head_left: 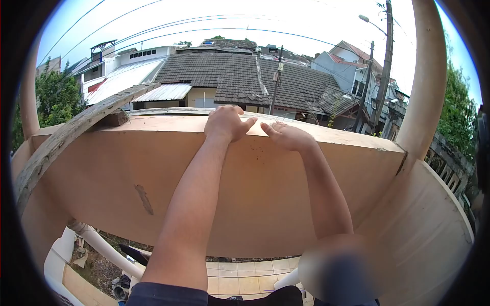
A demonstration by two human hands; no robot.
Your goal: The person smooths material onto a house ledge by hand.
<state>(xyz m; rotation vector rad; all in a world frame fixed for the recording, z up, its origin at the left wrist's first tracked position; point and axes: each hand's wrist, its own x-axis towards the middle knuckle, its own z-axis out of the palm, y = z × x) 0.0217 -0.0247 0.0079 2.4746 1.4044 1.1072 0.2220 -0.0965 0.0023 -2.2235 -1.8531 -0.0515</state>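
Peach-coloured paint covers the wall [286,204], the thing being handled, which runs crosswise in front of the person. Both bare hands meet at its top, near the middle of its length. The left hand [223,122] lies over the top surface, fingers bent toward the far side and thumb apart from them; the right hand [291,135] lies lower and flatter, palm down, its thumb pointing toward the left thumb without touching it. Neither hand appears clamped on anything; whether the left fingertips hook the far edge cannot be told.

At the wall's left end a weathered plank [76,133] slants across, with a brown block [116,118] beneath it; at its right end stands a round column [421,76]. Tiled roofs [204,69] lie beyond it.

The step in hand looks like bracing or feeling along the top. Any next move calls for steady palms and balanced weight against the wall.
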